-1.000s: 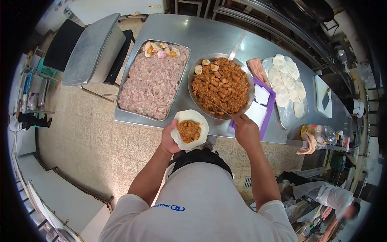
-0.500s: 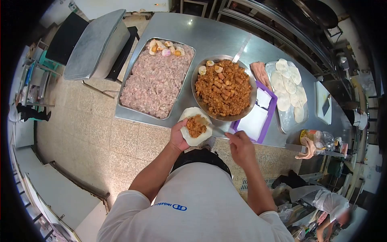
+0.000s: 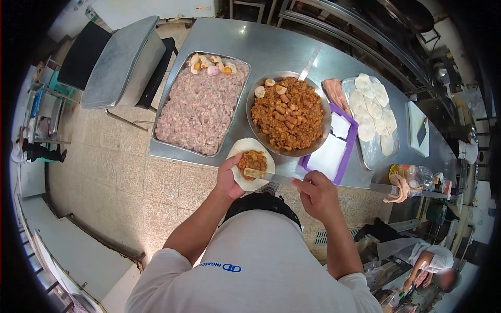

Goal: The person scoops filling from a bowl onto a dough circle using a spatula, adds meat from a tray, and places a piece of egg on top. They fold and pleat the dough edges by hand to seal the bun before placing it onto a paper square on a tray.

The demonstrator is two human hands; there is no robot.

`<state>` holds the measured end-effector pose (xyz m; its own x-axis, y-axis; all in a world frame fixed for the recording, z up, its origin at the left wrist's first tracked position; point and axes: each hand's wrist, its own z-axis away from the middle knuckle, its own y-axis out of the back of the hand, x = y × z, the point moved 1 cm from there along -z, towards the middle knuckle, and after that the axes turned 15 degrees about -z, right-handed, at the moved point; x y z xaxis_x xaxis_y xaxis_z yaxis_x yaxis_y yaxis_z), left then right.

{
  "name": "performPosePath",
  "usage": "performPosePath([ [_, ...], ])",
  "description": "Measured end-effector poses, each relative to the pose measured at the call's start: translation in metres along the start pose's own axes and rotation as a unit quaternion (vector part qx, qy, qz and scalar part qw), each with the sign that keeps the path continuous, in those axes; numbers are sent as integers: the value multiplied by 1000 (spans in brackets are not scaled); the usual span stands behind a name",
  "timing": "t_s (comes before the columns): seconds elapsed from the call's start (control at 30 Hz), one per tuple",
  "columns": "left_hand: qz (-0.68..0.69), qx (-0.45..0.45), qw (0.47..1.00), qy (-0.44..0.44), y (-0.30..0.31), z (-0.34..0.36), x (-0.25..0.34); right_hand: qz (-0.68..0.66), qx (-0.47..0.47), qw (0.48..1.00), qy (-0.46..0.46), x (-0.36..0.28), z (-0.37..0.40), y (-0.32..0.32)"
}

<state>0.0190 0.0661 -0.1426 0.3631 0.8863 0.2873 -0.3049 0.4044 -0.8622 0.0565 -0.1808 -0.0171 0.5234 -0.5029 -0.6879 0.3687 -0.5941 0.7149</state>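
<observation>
Dough wrapper (image 3: pixel 244 145), spread with a mound of brown filling (image 3: pixel 256 159), is held near the middle of the frame, by the lower edge of the steel table (image 3: pixel 237 39). It is supported by the left hand (image 3: pixel 230 176), which is partly curled, with the thumb laid over the wrapper's left rim; the fingers underneath are hidden. By the right hand (image 3: pixel 319 195), right of centre, a flat metal spatula (image 3: pixel 278 178) is gripped with fingers folded in, its blade laid on the lower part of the filling.

Just above, a round pan (image 3: pixel 288 151) is heaped with brown mixture (image 3: pixel 287 117), and pale egg pieces (image 3: pixel 260 92) are seen at its upper left. To its left, a rectangular tray (image 3: pixel 153 134) is filled with pinkish mixture (image 3: pixel 198 109), topped with more egg pieces. At the pan's right, a purple frame (image 3: pixel 352 141) is set, with white surfaces seen inside it. Farther right, flat dough rounds (image 3: pixel 373 108) are laid overlapping on a metal tray (image 3: pixel 368 154). Toward the right edge, a white board (image 3: pixel 416 119) is seen, and at lower right a co-worker (image 3: pixel 437 257) is bent over.
</observation>
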Motion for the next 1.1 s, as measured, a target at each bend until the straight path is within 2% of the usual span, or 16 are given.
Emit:
performPosePath([
  [0.13, -30, -52, 998, 35, -17, 6, 6, 40, 3, 999, 16, 12, -13, -2],
  [0.2, -24, -56, 998, 29, -17, 9, 6, 70, -1, 998, 9, 4, -16, 13],
  [0.3, -2, -45, 999, 24, -17, 9, 5, 44, -7, 999, 31, -10, -16, 29],
  [0.43, 12, -45, 999, 29, -19, 5, 4, 69, -27, 995, 66, -3, -20, 12],
  [0.57, -23, -65, 998, 11, -21, 3, 11, 35, -2, 999, 11, -1, -26, 28],
  [0.63, -12, -78, 996, -38, -25, 7, 15, 11, 10, 1000, -7, -2, -23, 45],
  [0.67, -18, -64, 995, -76, -27, 9, 16, 6, 32, 997, -65, 0, -22, 53],
  [0.73, -23, -85, 993, -73, -26, 12, 24, 18, 80, 985, -153, 16, -20, 59],
  [0.77, -29, -104, 992, -70, -24, 13, 30, 18, 81, 985, -153, 30, -20, 55],
  [0.83, -82, -83, 992, -50, -17, 12, 35, 76, 125, 972, -182, 59, -20, 44],
  [0.9, -184, -87, 978, -45, -16, 15, 33, 78, 128, 969, -199, 79, -23, 31],
  [0.93, -146, -124, 979, -71, -25, 20, 32, 73, 129, 967, -209, 86, -26, 24],
  [0.97, -147, -123, 979, -70, -33, 22, 31, 68, 130, 964, -220, 92, -28, 18],
  [1.03, -10, -202, 976, -85, -50, 26, 30, 65, 130, 959, -242, 94, -35, 11],
  [1.07, -10, -201, 976, -85, -43, 22, 32, 46, 125, 957, -257, 95, -39, 7],
  [1.1, -77, -156, 984, -42, -35, 17, 36, 27, 121, 955, -270, 96, -42, 4],
])
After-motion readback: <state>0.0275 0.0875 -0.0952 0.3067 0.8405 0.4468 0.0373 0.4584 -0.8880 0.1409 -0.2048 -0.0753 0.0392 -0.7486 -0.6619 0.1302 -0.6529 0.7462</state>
